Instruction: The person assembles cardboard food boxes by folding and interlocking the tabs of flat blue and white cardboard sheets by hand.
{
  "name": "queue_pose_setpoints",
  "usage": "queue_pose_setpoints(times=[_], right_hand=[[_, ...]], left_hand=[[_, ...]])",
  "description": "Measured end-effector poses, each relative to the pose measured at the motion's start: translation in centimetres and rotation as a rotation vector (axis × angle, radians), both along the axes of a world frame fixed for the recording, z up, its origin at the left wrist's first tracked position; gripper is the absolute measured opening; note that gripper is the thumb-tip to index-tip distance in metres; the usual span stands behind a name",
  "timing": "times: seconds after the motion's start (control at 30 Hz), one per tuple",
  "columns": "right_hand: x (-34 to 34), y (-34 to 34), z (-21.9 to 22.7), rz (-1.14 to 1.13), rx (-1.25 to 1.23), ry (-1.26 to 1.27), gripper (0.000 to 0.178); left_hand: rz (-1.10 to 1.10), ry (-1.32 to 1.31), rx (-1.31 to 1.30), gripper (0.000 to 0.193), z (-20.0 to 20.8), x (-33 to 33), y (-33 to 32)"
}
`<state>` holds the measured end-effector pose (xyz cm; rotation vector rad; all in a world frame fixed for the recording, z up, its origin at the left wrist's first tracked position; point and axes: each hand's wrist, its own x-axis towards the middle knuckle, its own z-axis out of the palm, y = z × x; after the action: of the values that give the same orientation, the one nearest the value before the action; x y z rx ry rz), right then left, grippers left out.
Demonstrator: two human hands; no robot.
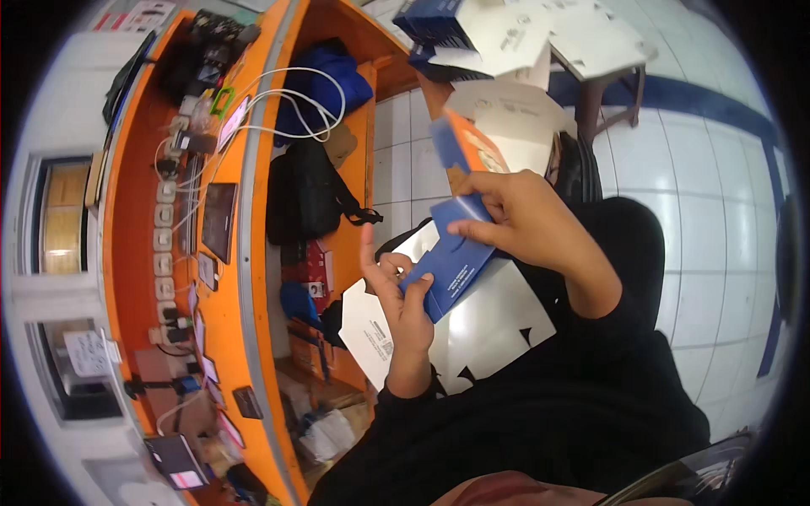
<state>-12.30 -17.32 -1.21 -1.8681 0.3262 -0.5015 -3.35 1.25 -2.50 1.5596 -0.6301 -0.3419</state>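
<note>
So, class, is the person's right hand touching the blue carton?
Touching: in the head view, the right hand lays its thumb on the blue carton, with no visible gap.

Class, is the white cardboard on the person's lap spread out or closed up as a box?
Spread out: the white cardboard shows a broad, open face below the blue cardboard.

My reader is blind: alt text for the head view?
A left hand and right hand hold a blue cardboard piece over white cardboard on a black-clothed lap; an orange desk stands to the left.
</note>
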Motion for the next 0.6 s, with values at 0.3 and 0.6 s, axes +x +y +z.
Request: queue_pose_setpoints(times=[0.3,0.6], right_hand=[[-2.7,0.4,2.8,-0.04,-0.036,-0.079,0.03],[-3.2,1.3,2.7,0.305,-0.054,-0.096,0.022]], left_hand=[[-0.117,-0.102,-0.405,0.094,1.9,-0.8,-0.9],[-0.311,-0.481,-0.468,0.083,4.3,0.2,0.5]])
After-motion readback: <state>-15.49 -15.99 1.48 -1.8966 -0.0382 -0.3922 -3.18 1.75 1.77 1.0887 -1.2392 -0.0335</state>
